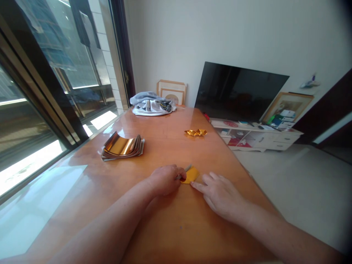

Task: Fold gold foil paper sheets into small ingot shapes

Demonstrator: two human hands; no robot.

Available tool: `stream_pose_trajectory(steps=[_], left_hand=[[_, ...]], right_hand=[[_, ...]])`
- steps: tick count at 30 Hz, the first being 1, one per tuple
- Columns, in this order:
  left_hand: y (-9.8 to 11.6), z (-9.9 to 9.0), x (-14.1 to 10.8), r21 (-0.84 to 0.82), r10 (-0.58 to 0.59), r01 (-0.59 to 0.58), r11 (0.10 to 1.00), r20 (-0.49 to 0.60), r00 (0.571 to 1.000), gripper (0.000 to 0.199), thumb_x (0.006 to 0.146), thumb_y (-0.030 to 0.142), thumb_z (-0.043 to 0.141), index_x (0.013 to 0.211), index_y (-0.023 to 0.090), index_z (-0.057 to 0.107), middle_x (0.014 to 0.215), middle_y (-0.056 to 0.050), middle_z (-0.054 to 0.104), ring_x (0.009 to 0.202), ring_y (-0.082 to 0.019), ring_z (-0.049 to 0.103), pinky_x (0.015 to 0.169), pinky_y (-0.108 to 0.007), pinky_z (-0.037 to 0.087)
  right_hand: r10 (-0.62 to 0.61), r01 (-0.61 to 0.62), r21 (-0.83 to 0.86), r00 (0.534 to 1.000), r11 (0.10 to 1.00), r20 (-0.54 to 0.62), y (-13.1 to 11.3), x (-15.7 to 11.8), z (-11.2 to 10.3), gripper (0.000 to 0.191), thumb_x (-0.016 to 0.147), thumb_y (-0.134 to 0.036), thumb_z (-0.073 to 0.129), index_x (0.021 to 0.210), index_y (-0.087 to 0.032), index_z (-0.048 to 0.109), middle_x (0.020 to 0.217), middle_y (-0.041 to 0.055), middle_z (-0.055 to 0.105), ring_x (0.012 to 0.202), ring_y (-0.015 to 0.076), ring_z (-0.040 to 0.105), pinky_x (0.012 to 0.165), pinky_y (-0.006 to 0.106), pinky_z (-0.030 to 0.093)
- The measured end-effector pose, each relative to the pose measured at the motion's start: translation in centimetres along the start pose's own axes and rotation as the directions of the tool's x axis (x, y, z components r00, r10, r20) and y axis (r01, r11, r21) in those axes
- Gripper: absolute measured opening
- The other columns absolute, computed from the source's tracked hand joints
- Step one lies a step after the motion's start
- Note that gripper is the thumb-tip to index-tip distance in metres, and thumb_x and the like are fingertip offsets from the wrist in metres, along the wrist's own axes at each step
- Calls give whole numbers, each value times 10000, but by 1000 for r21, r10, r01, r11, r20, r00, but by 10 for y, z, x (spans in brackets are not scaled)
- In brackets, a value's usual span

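1. Forearms lie nearest the camera, the left forearm [110, 223] and right forearm [272, 229] reaching in over the glossy wooden table [176, 231]; we see both cut off by the frame

2. Left hand [166, 179]: fingers curled and closed on the left part of a small gold sheet [191, 175], which lies on the table between the two hands. Right hand [222, 192]: open, fingers spread, the index fingertip touching the sheet's near edge

3. Step in hand, as we judge it: folding or rolling the sheet, since a pale grey strip [188, 167] shows at its far left edge. We take the next move to call for a steady left hold while the right finger presses the near edge flat; thin foil may spring back or slip if released early

4. Beyond the hands, we note a curved stack of gold sheets [122, 145] on the left and a twisted gold piece [195, 133] on the right, well apart. Farther off rests a grey cloth bundle [151, 104]

5. Hidden or unclear: the left fingers cover one end of the sheet, so we cannot tell its full outline or how many layers it has. We cannot make out the left thumb's contact, nor what the cloth bundle holds, if anything
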State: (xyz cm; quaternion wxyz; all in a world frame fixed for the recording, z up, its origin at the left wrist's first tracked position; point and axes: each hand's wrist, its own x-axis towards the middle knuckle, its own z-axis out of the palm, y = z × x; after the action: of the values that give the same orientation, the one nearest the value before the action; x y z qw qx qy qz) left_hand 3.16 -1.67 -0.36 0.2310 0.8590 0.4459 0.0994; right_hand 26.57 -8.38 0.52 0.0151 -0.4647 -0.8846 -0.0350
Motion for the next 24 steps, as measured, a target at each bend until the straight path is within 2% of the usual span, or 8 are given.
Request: stream_pose_trajectory(steps=[4, 9, 14, 18, 24], left_hand=[[0, 0, 0, -3, 4, -4, 1000, 4, 1000, 345, 783, 183, 510, 1050, 290, 700, 1007, -28, 705, 829, -189, 652, 736, -263, 479], [0, 0, 1, 6, 13, -13, 1000, 1, 1000, 333, 787, 189, 505, 1041, 287, 698, 1007, -26, 706, 833, -190, 651, 735, -264, 477], [-4, 3, 3, -4, 38, -38, 999, 1, 999, 311, 797, 191, 512, 1030, 279, 698, 1019, -20, 707, 867, -182, 652, 779, -259, 482], [-9, 3, 4, -24, 52, -52, 998, 10, 999, 321, 803, 184, 511, 1049, 279, 694, 1029, -20, 710, 882, -182, 654, 806, -265, 485], [-11, 1, 4, -60, 75, -73, 996, 42, 996, 339, 790, 168, 519, 1062, 267, 696, 1032, -21, 717, 886, -184, 651, 803, -267, 488]], right_hand=[[7, -7, 15, 1000, 1000, 16, 4, -3, -4, 425, 926, -167, 511, 1295, -330, 645, 946, 80, 625, 894, 249, 508, 764, 362, 395], [-28, 32, 79, 998, 996, -50, 2, 6, -7, 270, 920, -142, 503, 1063, -246, 707, 1006, 77, 631, 922, 227, 519, 834, 362, 432], [-152, 160, 84, 983, 983, -100, 0, 16, 4, 249, 909, -109, 521, 1076, -198, 682, 1016, 83, 645, 960, 223, 534, 924, 379, 462], [-195, 206, 70, 972, 976, -132, 1, 23, 12, 232, 925, -107, 509, 1055, -188, 683, 1026, 88, 654, 976, 224, 553, 974, 398, 464], [-238, 256, 110, 959, 960, -153, -1, 31, 16, 266, 937, -100, 499, 1124, -176, 672, 1078, 101, 659, 1046, 222, 579, 999, 382, 473]])
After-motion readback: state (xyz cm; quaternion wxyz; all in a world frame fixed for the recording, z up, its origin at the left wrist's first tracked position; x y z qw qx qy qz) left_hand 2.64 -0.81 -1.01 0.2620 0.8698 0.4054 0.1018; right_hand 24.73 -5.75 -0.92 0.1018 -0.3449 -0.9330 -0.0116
